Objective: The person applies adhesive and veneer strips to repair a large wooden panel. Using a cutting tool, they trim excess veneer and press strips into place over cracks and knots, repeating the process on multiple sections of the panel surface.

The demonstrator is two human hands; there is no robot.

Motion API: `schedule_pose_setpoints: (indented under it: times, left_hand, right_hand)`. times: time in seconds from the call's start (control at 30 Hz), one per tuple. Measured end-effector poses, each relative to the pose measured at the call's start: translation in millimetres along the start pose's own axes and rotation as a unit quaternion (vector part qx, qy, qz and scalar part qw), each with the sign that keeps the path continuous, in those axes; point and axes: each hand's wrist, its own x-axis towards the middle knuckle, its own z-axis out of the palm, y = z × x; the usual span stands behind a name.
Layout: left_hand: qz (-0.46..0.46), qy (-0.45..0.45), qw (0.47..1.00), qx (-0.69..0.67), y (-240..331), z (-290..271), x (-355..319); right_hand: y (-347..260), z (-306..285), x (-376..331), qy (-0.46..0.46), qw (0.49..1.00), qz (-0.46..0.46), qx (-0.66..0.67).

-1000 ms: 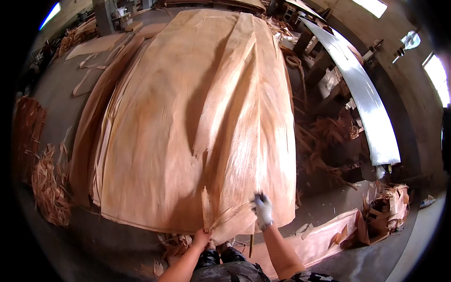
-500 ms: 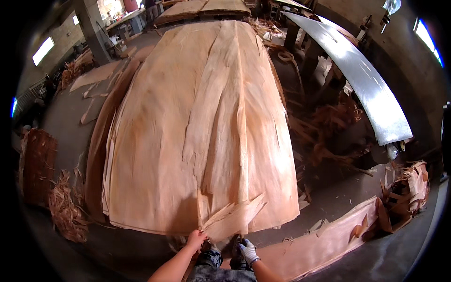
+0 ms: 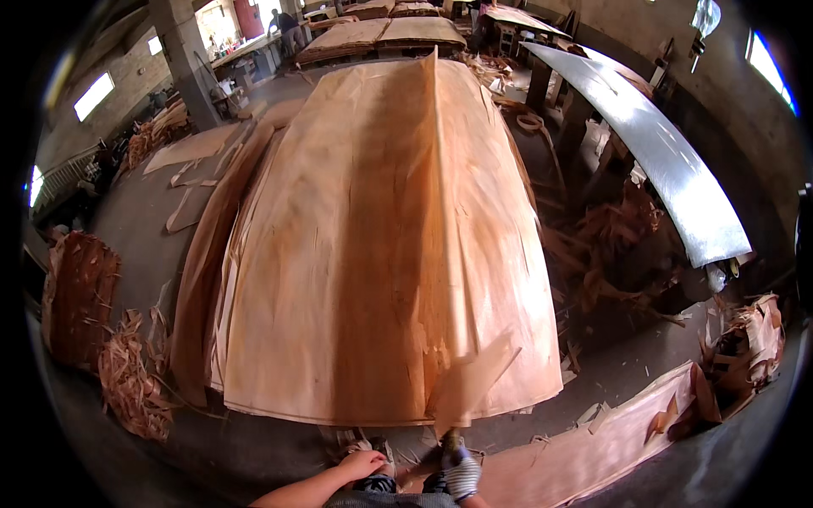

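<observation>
A big stack of thin wood veneer sheets (image 3: pixel 288 279) lies before me. Along its right-middle runs a raised, upstanding veneer edge (image 3: pixel 439 186), with a dark shadowed band on its left. My right hand (image 3: pixel 461 474), in a striped white work glove, is closed at the stack's near edge. Rising from it is a torn veneer piece (image 3: pixel 474 381), smeared by motion. Something dark and brownish also shows at that fist, too blurred to name. To its left, my bare left hand (image 3: pixel 364 464) hovers short of the edge with loosely extended fingers and nothing visible in it.
Veneer scraps (image 3: pixel 131 381) are heaped at left beside a reddish-brown bundle (image 3: pixel 80 300). A long veneer strip (image 3: pixel 584 453) lies on the floor at right near more scraps (image 3: pixel 754 339). A shiny metal-topped bench (image 3: pixel 652 144) stands right. More stacks (image 3: pixel 347 38) and a person (image 3: pixel 290 30) are beyond.
The torn veneer piece has left my left hand and swung upright and right above my right hand. The loose middle strip no longer lies flat; an edge now stands up. My view has tilted up.
</observation>
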Motion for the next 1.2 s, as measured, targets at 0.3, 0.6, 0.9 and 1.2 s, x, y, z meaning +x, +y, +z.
schedule_pose_setpoints:
  times: [0.3, 0.6, 0.9, 1.2]
  left_hand:
    - [-0.123, 0.076, 0.989, -0.004, -85.6, -54.8, -79.9]
    - [-0.199, 0.074, 0.935, -0.286, -150.3, -20.0, -75.0]
    - [0.278, 0.156, 0.374, -0.871, -142.4, -127.6, -15.0]
    - [0.016, 0.183, 0.615, -0.767, 6.0, -59.2, -35.9]
  right_hand:
    - [-42.8, 129.0, 24.3, -0.267, 0.951, 0.079, -0.132]
    - [-137.2, 79.4, 11.3, -0.207, 0.893, 0.119, 0.38]
    - [-211.7, -29.0, 13.4, -0.167, 0.859, 0.168, 0.453]
    - [-111.9, -111.1, 20.3, -0.041, 0.901, 0.106, 0.418]
